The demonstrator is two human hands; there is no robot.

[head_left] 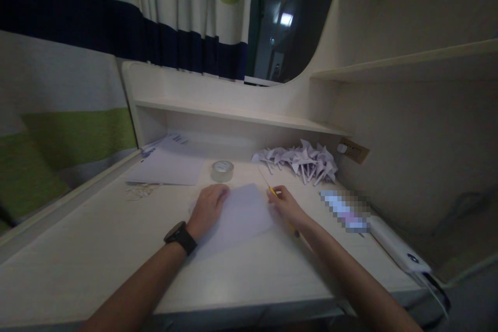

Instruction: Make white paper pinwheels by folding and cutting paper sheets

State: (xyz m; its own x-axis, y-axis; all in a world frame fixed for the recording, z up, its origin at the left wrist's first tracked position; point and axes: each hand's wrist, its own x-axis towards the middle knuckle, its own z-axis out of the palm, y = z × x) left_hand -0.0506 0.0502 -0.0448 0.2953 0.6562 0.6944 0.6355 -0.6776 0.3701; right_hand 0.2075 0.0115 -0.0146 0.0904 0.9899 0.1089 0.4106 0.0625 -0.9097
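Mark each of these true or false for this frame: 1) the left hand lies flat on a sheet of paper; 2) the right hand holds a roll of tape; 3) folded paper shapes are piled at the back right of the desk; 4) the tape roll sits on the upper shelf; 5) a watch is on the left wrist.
1) True: the left hand presses on the sheet of paper.
2) False: the right hand holds a thin yellow-handled tool.
3) True: the folded paper shapes lie there.
4) False: the tape roll rests on the desk.
5) True: the watch is dark.
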